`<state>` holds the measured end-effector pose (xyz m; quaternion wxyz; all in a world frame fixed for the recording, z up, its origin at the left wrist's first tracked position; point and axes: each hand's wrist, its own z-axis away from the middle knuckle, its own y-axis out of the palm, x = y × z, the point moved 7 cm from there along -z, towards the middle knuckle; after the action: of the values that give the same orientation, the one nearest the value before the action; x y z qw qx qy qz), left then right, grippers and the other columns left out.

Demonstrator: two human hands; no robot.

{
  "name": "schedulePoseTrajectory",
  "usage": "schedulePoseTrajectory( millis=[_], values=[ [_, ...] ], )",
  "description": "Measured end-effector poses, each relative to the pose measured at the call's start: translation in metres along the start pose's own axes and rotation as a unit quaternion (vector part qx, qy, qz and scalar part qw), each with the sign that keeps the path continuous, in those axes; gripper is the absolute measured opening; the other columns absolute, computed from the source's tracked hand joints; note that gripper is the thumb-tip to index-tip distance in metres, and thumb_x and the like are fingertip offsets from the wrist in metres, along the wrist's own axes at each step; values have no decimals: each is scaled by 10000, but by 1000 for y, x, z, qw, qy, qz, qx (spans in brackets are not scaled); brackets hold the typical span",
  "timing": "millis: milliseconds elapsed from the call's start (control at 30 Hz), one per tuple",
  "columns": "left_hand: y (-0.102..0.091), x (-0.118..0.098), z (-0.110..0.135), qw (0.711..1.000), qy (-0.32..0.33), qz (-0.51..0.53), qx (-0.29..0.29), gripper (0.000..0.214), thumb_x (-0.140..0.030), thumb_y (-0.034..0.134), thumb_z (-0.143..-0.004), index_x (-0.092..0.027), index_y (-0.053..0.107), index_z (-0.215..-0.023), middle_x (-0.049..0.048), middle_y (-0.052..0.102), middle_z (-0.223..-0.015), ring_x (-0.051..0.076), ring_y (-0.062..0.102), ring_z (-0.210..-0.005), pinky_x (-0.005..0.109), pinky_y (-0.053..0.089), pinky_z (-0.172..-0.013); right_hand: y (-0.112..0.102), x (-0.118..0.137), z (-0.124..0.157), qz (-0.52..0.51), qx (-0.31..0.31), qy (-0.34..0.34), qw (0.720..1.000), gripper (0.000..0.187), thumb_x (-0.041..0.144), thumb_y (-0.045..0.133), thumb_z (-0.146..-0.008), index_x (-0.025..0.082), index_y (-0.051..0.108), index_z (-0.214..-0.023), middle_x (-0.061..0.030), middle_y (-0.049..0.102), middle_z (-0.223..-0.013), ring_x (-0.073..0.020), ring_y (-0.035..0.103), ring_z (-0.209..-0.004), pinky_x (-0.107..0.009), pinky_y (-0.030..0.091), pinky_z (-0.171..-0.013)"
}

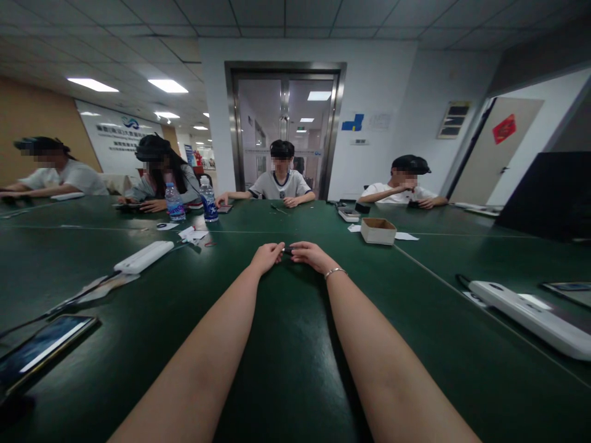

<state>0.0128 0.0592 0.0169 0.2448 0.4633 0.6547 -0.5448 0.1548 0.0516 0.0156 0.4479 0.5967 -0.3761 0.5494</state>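
Both my arms stretch out over a dark green table point(286, 344). My left hand point(266, 256) and my right hand point(312, 253) meet at the middle of the table, fingers curled, pinching a small dark object point(288, 250) between them. The object is too small to name. A thin bracelet point(335, 271) circles my right wrist.
A white power strip point(144, 256) lies left, another white power strip point(530, 315) lies right. A phone point(41, 344) sits at near left. A small cardboard box point(378, 231) stands beyond my hands. Two water bottles point(175, 202) stand far left. Several seated people work along the far side.
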Motion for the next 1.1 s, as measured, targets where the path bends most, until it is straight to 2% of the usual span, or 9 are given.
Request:
schedulePoseTrajectory(
  millis=[200,333,400,533,667,767,900,1100],
  values=[
    [-3,0,3,997,-12,-71,-13,556,-634,287,-771,-184,614,-753,25,635,-645,138,563,-562,250,401,-550,-1,1,2,-3,-11,5,1000,200,-16,562,-749,87,583,-919,-47,645,-704,-92,637,-569,-154,541,-554],
    [-8,1,1,998,-26,25,-52,412,-543,400,-777,-211,590,-932,38,648,-869,130,586,-645,236,425,-554,-1,0,0,-10,-9,10,1000,185,-12,576,-746,90,587,-900,-45,646,-706,-87,635,-558,-155,545,-559],
    [-6,1,0,994,-31,98,-38,350,-457,508,-745,-200,577,-972,55,632,-933,136,596,-714,225,441,-561,-2,-1,-1,-9,-10,11,1000,180,-5,601,-734,93,594,-884,-48,648,-711,-87,634,-557,-156,548,-557],
    [-4,-5,1,988,-15,151,0,323,-332,649,-649,-154,616,-917,71,640,-877,150,587,-777,236,464,-616,-3,-3,-5,-3,-11,10,1000,168,5,611,-732,96,605,-873,-55,656,-731,-91,635,-567,-157,551,-551],
    [-3,0,-1,989,-22,147,-9,298,-374,635,-665,-124,635,-828,54,629,-719,130,574,-662,248,456,-603,-3,-2,-4,-3,-8,9,1000,174,-10,595,-736,92,601,-877,-55,657,-738,-91,637,-567,-162,552,-560],
    [-1,5,-4,987,-25,157,-12,330,-420,602,-692,-135,615,-858,20,597,-640,104,547,-565,232,440,-551,-3,-2,-3,-5,-15,12,1000,178,-23,577,-741,87,594,-881,-50,649,-716,-94,638,-561,-167,552,-566],
    [0,4,-4,985,-28,171,-16,336,-438,567,-719,-152,600,-893,13,588,-658,97,553,-570,210,426,-523,-3,-2,-2,-10,-18,16,1000,189,-23,579,-738,86,590,-891,-48,647,-709,-98,640,-559,-177,554,-574],
    [0,-2,0,986,-21,164,12,300,-324,657,-659,-135,611,-888,28,605,-683,109,573,-626,212,427,-555,-4,-2,-3,-12,-12,11,1000,191,-3,607,-726,89,595,-893,-54,653,-708,-100,643,-570,-171,551,-573]
  ],
)
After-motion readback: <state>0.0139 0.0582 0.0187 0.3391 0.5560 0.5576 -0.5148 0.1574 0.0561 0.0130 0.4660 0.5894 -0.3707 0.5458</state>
